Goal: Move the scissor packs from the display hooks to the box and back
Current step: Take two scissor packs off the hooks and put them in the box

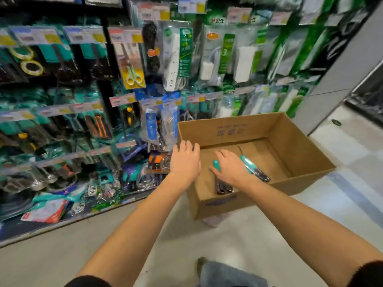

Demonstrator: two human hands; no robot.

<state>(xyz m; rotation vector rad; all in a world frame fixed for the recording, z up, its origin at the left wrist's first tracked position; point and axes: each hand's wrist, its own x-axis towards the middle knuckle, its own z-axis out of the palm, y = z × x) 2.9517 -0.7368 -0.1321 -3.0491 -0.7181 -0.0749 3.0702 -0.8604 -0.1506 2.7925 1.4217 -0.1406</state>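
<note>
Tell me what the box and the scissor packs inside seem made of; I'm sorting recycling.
Box: plain brown corrugated cardboard, matte, with folded flaps. Scissor packs: apparently teal printed card under glossy clear plastic, judging by the highlights; the dark handles look plastic, though blur leaves that uncertain.

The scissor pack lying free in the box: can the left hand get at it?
Probably yes: the open-topped box leaves that scissor pack exposed, though the right hand sits between it and the left hand.

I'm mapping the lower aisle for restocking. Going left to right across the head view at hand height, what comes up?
Display rack → left hand → right hand → teal scissor pack → right wall of the cardboard box → floor tiles.
</note>
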